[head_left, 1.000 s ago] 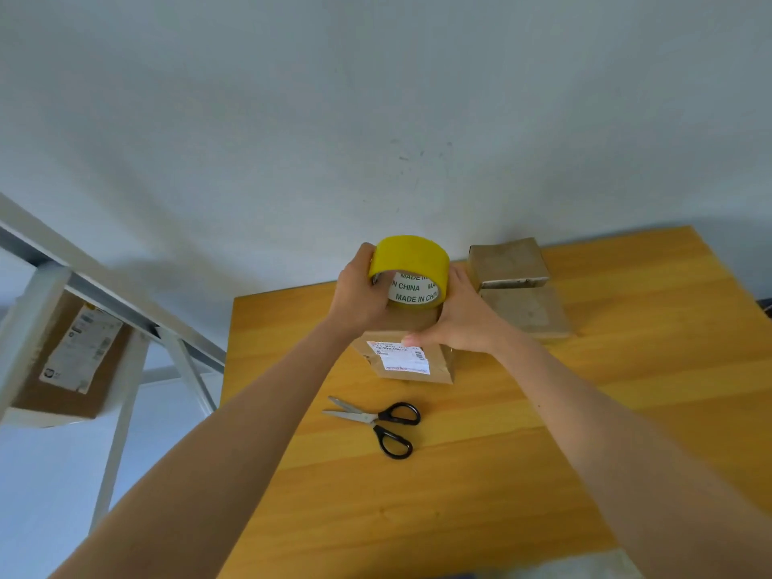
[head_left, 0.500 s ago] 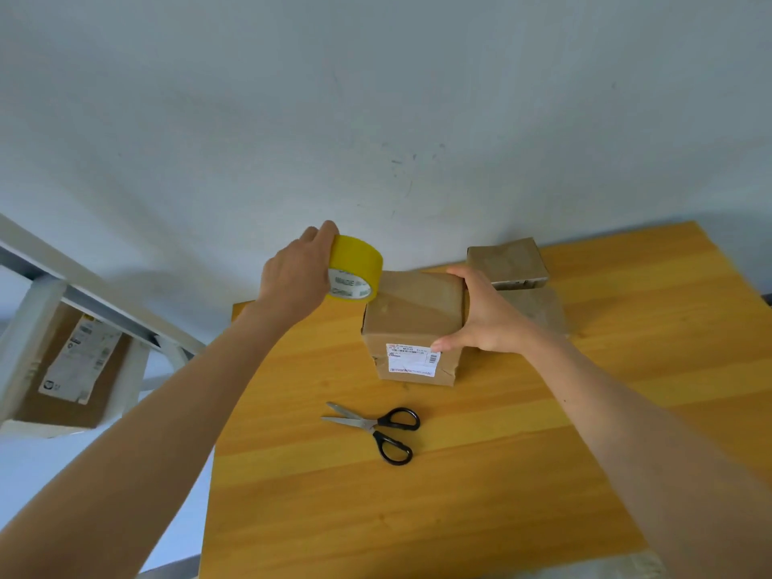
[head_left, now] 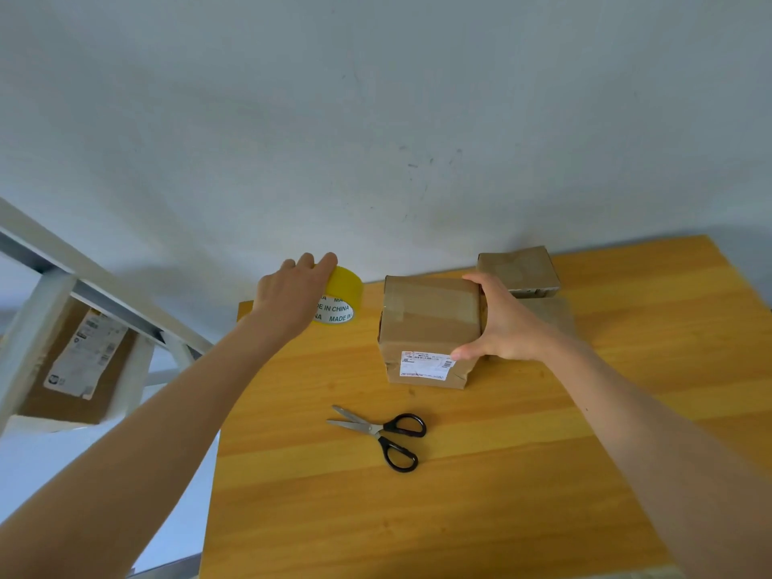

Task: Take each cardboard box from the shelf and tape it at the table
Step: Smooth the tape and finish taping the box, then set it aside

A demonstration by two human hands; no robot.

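Box upright mid-surface, clear tape across top, label on near face. Right hand grips its right side, thumb on label corner. Left hand grips yellow tape roll at surface's far left corner. Scissors near, blades apart. Two boxes stacked behind. Shelf left, another box on it.
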